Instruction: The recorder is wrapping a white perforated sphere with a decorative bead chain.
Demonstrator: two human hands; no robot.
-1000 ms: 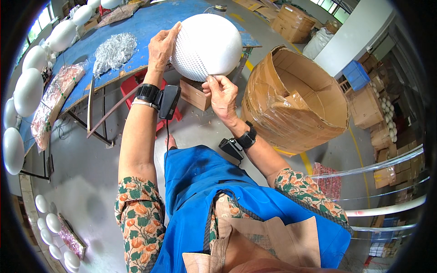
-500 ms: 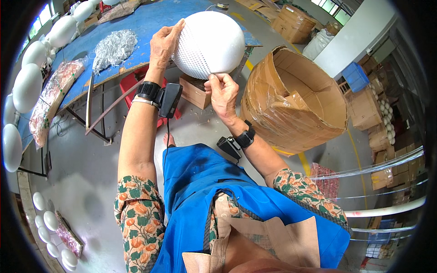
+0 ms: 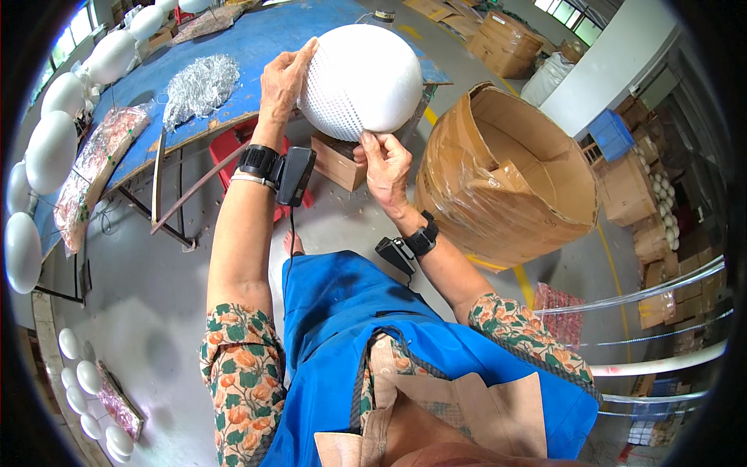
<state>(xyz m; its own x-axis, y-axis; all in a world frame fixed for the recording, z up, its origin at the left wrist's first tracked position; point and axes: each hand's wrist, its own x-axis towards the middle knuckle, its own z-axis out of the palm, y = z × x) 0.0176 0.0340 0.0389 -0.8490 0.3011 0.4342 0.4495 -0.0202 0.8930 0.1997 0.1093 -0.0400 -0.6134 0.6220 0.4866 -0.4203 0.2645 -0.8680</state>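
Note:
A large smooth white ball [image 3: 385, 74] is held out in front of me, near the edge of the blue table. White bumpy material [image 3: 331, 101], like a sheet of small beads, covers its left and lower side along a slanting edge. My left hand [image 3: 285, 82] grips the ball's left side, fingers laid up along the bumpy surface and thumb out of sight. At the ball's underside, my right hand [image 3: 387, 165] is closed in a pinch where the bumpy material's edge ends. Exactly what sits between those fingertips is too small to see.
The blue table [image 3: 257, 39] carries a heap of white strands [image 3: 201, 87]. White ovals [image 3: 51, 152] on rods line the left. A big open carton [image 3: 498, 202] stands right of my hands. Below the table are a red stool [image 3: 232, 148] and a small box [image 3: 338, 162].
Both hands and the ball have shifted very slightly right and down in the picture, along with the whole scene. The grip on the ball and the right-hand pinch look the same.

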